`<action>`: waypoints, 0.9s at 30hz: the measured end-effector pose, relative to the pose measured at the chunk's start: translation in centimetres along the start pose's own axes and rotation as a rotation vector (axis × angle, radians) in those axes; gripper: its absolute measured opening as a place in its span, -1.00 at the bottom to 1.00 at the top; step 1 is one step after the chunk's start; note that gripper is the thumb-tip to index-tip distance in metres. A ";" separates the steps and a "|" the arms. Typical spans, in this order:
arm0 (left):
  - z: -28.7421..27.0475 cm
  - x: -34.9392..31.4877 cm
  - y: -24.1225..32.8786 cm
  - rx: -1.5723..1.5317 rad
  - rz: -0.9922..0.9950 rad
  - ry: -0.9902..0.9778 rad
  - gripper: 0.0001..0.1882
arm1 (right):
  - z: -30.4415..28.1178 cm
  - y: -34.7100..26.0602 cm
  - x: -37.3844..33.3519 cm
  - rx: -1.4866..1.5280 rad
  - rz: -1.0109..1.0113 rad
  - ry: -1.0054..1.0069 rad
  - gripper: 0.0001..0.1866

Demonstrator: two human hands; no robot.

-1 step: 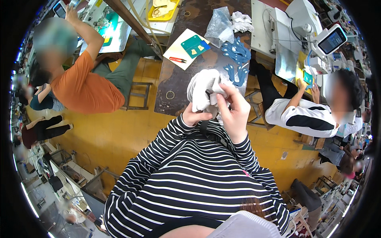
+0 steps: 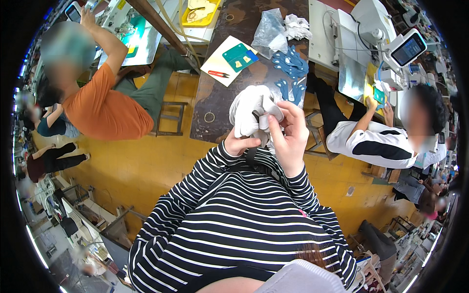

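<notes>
A bundle of white fabric pieces (image 2: 250, 110), folded and layered with a dark gap in its middle, is held in front of me above the table's near edge. My left hand (image 2: 240, 145) is closed around its lower left side, thumb across the bottom. On the right side, my right hand (image 2: 291, 139) has its thumb and fingers bent at a white fold; the exact pinch point is partly hidden. Beyond my hands, dark blue glove-shaped pieces (image 2: 289, 63) lie on the dark table (image 2: 205, 95). Nearby are red thread snips (image 2: 218, 74) on a cream sheet (image 2: 211, 62).
A green template (image 2: 237, 55) lies on the sheet. Behind are a clear plastic bag (image 2: 267, 36) and a white fabric pile (image 2: 297, 28). A person in orange (image 2: 105, 107) sits left, another in white (image 2: 373, 144) right, both at sewing machines. A slanted brown post (image 2: 163, 27) rises at left.
The fingers of my right hand have shifted slightly at the fold, lifting a little away from the bundle. My left hand keeps its hold.
</notes>
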State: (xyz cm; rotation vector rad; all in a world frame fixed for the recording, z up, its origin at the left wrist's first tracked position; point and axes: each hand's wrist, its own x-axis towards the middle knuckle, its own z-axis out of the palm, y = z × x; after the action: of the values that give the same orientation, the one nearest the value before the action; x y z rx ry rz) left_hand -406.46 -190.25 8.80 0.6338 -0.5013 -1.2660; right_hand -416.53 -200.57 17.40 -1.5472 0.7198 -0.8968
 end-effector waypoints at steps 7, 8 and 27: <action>1.7 0.1 0.2 0.309 -0.026 0.130 -0.18 | -2.0 -1.8 0.2 -0.325 -0.285 -0.264 -0.57; 1.5 0.2 0.0 0.327 0.012 0.110 -0.15 | -1.9 -2.0 0.1 -0.335 -0.338 -0.265 -0.52; 1.6 -0.7 -0.9 0.311 0.099 0.113 -0.07 | -2.0 0.2 -1.3 -0.128 -0.109 -0.108 -0.81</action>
State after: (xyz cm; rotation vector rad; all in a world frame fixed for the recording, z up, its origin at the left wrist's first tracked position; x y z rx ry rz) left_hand -408.31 -189.94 9.37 0.9252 -0.6344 -1.0608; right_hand -418.92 -200.59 17.15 -1.7484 0.6301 -0.8527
